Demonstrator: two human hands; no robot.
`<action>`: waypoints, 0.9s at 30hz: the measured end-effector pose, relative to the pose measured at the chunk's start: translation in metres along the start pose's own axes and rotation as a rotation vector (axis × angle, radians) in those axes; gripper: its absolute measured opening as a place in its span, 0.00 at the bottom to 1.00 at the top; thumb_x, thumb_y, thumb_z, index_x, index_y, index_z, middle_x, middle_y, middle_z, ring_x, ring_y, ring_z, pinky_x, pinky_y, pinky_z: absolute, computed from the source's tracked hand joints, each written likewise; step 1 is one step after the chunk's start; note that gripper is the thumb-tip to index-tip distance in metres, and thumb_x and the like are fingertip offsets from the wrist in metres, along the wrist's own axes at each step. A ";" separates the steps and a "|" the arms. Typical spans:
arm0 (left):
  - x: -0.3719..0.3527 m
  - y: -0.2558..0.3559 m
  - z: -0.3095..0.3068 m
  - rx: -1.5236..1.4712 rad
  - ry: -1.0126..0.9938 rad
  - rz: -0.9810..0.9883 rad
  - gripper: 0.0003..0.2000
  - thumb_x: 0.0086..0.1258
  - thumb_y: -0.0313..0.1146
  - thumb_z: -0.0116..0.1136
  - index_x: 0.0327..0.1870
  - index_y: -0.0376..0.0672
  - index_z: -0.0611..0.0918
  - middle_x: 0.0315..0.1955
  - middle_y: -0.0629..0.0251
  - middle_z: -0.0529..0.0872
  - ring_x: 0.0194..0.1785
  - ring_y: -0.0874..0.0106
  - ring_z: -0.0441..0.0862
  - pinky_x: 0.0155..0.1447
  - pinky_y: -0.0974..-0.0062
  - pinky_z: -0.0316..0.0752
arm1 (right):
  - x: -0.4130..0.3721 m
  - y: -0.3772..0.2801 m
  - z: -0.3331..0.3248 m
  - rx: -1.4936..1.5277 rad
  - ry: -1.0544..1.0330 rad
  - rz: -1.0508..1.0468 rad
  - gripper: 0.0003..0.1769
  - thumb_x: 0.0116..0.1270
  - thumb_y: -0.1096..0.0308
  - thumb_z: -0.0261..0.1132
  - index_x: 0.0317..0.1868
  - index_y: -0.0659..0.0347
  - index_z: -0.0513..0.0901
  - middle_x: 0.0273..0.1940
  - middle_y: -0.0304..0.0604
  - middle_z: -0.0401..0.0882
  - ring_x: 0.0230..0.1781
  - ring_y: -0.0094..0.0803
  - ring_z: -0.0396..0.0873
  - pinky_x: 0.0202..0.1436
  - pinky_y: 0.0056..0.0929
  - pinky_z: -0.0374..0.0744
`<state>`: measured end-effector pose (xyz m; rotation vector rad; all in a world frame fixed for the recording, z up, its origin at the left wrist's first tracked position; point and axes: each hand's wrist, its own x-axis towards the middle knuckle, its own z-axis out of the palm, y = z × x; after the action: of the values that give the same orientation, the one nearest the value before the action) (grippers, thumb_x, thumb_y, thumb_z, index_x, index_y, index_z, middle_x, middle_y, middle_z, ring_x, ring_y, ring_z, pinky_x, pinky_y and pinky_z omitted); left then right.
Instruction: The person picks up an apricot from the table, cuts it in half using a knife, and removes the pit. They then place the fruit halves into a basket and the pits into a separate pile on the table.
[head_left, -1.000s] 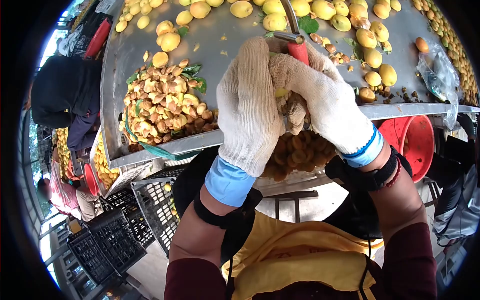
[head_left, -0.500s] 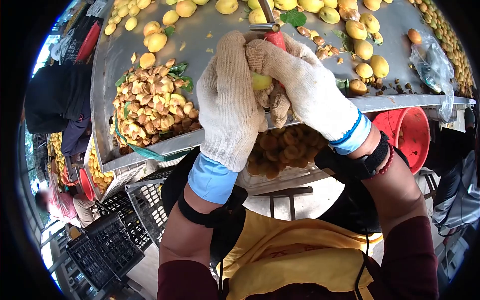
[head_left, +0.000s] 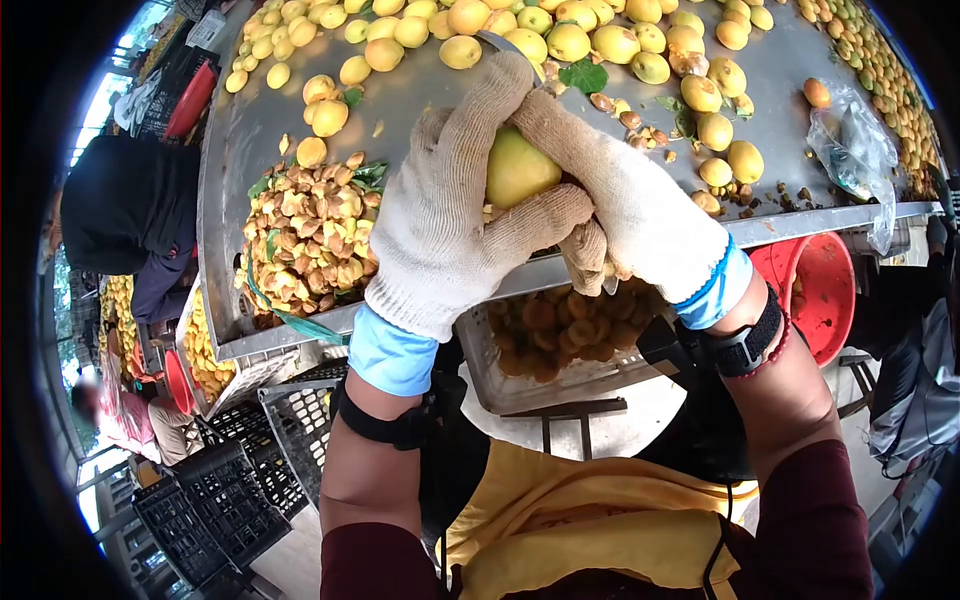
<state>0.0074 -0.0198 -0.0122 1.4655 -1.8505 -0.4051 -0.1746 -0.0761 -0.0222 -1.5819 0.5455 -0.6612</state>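
Observation:
My left hand [head_left: 430, 225], in a knitted white glove stained brown, is closed around a yellow-green apricot [head_left: 520, 172]. My right hand [head_left: 645, 200], gloved alike, presses against the fruit from the other side with its fingers curled. A curved metal tool [head_left: 494, 40] pokes out above the gloves; its red handle, seen a moment earlier, is now hidden by my hands. Both hands are over the front edge of a metal table [head_left: 420, 95]. Below them a pale plastic crate [head_left: 490, 385] holds many brownish-orange apricot pieces.
Whole apricots [head_left: 615, 43] lie across the table's far side. A heap of brown-and-yellow scraps [head_left: 310, 235] sits at its left. On the right are a clear plastic bag [head_left: 855, 140] and a red bucket [head_left: 825, 300]. Black crates [head_left: 210, 510] and a dark-clad person [head_left: 130, 205] are at left.
My hands have parted slightly and turned, so the apricot shows much more between them. The red handle has gone out of sight behind the gloves. The view has shifted a little.

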 end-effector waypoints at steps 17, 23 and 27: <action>-0.023 0.007 -0.009 0.210 0.093 0.076 0.45 0.53 0.54 0.80 0.70 0.34 0.78 0.60 0.51 0.87 0.58 0.54 0.85 0.65 0.61 0.79 | -0.004 0.036 0.031 -0.346 0.236 -0.550 0.25 0.77 0.61 0.64 0.72 0.55 0.76 0.52 0.50 0.84 0.46 0.43 0.86 0.49 0.33 0.86; -0.029 0.013 -0.004 0.208 0.135 0.170 0.41 0.63 0.55 0.75 0.69 0.32 0.78 0.59 0.49 0.86 0.58 0.56 0.84 0.66 0.59 0.78 | -0.028 0.002 0.046 0.409 0.141 0.096 0.27 0.82 0.63 0.59 0.77 0.61 0.71 0.69 0.50 0.75 0.67 0.39 0.77 0.70 0.37 0.77; -0.023 0.012 0.007 0.118 0.247 0.195 0.30 0.76 0.46 0.66 0.69 0.31 0.77 0.61 0.49 0.85 0.62 0.59 0.83 0.70 0.61 0.76 | -0.025 0.005 0.050 0.170 0.239 -0.084 0.27 0.85 0.65 0.53 0.79 0.62 0.67 0.74 0.50 0.72 0.75 0.38 0.73 0.80 0.39 0.71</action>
<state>-0.0042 0.0039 -0.0178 1.3289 -1.8192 -0.0182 -0.1580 -0.0234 -0.0326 -1.3805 0.5842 -0.9438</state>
